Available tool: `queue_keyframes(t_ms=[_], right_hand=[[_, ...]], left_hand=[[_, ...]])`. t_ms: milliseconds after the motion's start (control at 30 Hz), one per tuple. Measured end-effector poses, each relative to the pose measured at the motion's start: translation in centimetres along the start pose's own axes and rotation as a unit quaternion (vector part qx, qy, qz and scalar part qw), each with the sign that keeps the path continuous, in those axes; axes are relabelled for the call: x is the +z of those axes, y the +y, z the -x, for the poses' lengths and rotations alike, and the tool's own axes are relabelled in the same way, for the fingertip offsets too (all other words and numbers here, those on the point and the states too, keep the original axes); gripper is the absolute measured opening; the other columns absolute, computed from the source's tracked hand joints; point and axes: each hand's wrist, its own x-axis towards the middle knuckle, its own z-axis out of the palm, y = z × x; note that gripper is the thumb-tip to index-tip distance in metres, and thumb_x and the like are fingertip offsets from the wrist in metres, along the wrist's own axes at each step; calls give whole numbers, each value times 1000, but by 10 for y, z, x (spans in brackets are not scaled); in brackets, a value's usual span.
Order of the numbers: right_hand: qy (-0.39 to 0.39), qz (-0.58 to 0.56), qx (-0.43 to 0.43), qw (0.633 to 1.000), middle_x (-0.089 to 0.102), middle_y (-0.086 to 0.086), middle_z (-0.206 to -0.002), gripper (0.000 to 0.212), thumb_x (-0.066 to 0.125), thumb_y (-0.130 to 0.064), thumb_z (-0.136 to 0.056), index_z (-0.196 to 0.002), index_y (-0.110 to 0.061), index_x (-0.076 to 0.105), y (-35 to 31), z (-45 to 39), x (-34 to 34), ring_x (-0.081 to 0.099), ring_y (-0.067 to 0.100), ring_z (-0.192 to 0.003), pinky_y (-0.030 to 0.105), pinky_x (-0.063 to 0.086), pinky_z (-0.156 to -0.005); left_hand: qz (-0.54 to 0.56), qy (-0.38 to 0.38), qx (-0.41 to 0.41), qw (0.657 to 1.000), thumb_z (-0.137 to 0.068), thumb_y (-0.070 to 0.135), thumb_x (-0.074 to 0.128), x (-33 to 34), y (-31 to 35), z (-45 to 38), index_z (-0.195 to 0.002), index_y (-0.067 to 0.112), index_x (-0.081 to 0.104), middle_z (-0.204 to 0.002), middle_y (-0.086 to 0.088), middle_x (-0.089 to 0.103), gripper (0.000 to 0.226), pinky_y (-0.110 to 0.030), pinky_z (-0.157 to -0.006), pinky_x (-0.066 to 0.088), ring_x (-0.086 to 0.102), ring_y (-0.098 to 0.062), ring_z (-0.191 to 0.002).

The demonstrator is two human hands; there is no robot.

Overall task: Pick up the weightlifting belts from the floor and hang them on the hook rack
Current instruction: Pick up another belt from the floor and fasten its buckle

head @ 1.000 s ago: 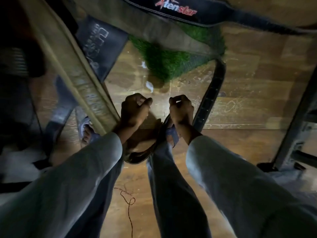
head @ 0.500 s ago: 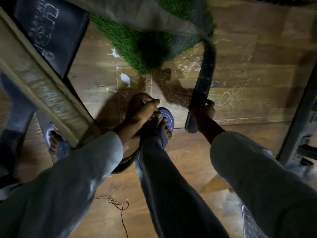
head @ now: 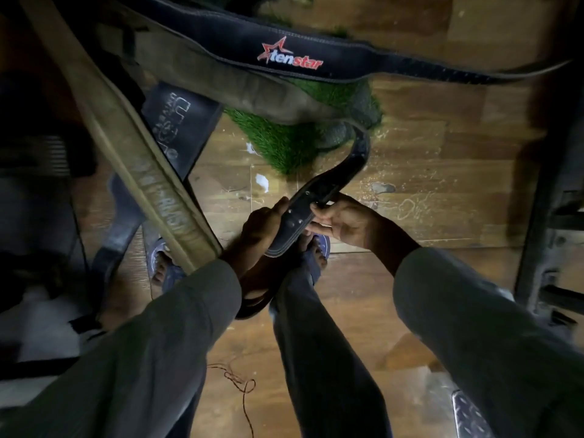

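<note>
I look down at a dim wooden floor. Both my hands hold the narrow riveted end of a dark leather belt [head: 319,197] near the middle of the view. My left hand [head: 262,222] grips it from the left side, my right hand [head: 344,219] pinches it from the right. The strap curves up and back toward a wider grey-brown part [head: 240,86]. A black belt with a red star and "tenstar" lettering [head: 290,56] hangs across the top. A tan belt [head: 132,153] hangs diagonally at the left, over a dark blue belt [head: 180,128]. The hook rack is out of view.
A green patch of artificial turf [head: 284,143] lies on the floor beyond my hands. My feet in blue sandals [head: 164,263] stand below. A dark metal frame [head: 543,216] rises at the right. A thin reddish string [head: 240,384] lies near the bottom.
The belt's end has come up from beside my right foot, and both hands now hold it together. The view has tilted up, bringing the tenstar belt back into sight.
</note>
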Motion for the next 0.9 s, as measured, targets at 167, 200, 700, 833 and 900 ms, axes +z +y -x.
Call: queue_keyframes(t_ms=[167,200,700,833,900], right_hand=[[-19,-37,0,999,79,0,-86,30,48,15,-97,-102,-9,67,-8,44,47,78,13,-85,38,58,-95],[-23,-33,0,999,79,1,-90,30,49,15,-97,-105,-9,67,-7,53,53,77,14,-89,39,59,-97],[-73,106,-53,990,70,8,-107,33,60,0,-99,-130,-11,60,-20,274,232,70,22,-101,29,63,-78],[-99,131,-63,984,71,3,-105,38,57,-2,-100,-138,-5,58,-19,333,282,68,17,-99,26,61,-79],[-121,154,-80,977,78,-7,-92,28,59,-2,-99,-125,-12,63,-17,366,310,74,7,-86,24,61,-77]], left_hand=[[49,-13,13,999,-97,73,42,-35,9,43,-129,4,67,-132,-19,67,80,-45,-110,47,64,-34,-121],[49,-23,18,998,-94,76,41,-41,9,56,-125,6,70,-129,-18,69,82,-45,-109,49,66,-33,-118],[337,-77,78,935,-108,54,34,-121,8,316,-108,16,71,-75,-7,78,54,-22,-47,55,73,-16,-57],[381,-89,116,913,-106,63,29,-157,16,388,-90,12,76,-68,-9,76,71,-20,-45,54,68,-16,-49],[407,-123,113,898,-101,71,29,-183,18,425,-89,11,81,-78,-16,75,80,-25,-53,59,70,-25,-59]])
